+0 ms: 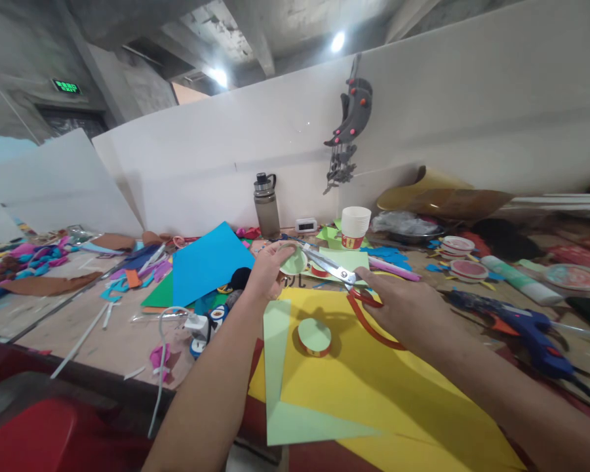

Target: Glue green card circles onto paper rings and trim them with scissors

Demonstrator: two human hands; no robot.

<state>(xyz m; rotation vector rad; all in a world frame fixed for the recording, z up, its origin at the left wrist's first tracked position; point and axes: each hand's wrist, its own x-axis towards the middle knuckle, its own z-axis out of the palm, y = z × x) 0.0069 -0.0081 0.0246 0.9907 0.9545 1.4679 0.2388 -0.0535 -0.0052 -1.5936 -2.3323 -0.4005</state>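
Observation:
My left hand [269,263] is closed on a round light green paper disc [294,261], held up over the table; whether a cup piece lies beneath it I cannot tell. In my right hand [388,296] is a pair of scissors [345,275] with orange-red handles. Its blades point left, their tips at the disc's upper right edge. Below, on yellow paper [354,367], lies a short cut cup base [314,337] topped with a green disc. Light green sheets [278,393] show under the yellow paper. Behind the scissors is another light green sheet [351,262].
Stacked paper cups [356,227] and a bottle [266,206] stand at the back. A blue glue gun [526,324] lies right, beside a glue tube [524,280] and decorated cup pieces [468,270]. Left are blue card [209,262] and a charger with a white cable [196,324].

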